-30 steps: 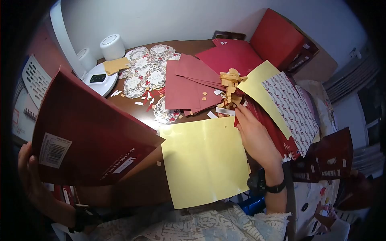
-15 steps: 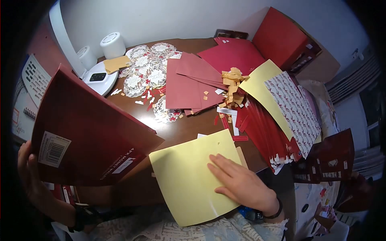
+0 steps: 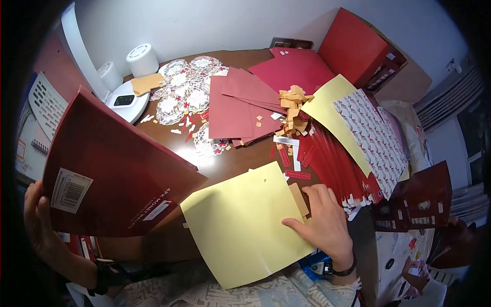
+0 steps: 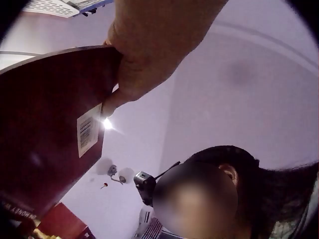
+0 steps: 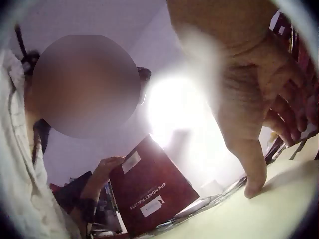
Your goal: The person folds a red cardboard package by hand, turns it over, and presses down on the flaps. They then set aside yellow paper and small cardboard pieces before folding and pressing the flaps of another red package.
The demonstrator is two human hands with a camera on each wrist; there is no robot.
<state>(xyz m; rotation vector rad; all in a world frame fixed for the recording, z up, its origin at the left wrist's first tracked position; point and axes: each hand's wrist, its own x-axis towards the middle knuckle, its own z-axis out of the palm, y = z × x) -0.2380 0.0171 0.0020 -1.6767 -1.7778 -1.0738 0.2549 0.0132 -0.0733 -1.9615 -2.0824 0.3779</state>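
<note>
My left hand point(image 3: 45, 225) grips the outer edge of a dark red money wallet pack point(image 3: 112, 148), held upright and tilted at the left. Its barcode label point(image 3: 72, 190) and white "4PK MONEY WALLETS" print face me. A yellow sheet point(image 3: 235, 220) lies at the table's front edge. Over its right edge is my right hand point(image 3: 325, 222), thumb on the sheet and fingers bent beyond it, beside a tan card strip point(image 3: 299, 199). In the right wrist view the thumb point(image 5: 255, 181) touches the sheet's surface.
Red printed strips point(image 3: 298, 175) and crumpled tan paper point(image 3: 294, 110) lie behind the sheet. Dull red envelopes point(image 3: 230, 110), round floral paper pieces point(image 3: 176, 110) and a white lamp base point(image 3: 130, 110) stand farther back. A patterned sheet point(image 3: 368, 138) tops the stack at right.
My right hand came from the tan paper pile onto the yellow sheet, then shifted to its right edge. The sheet turned and slid left and nearer. The left hand and red pack stayed put.
</note>
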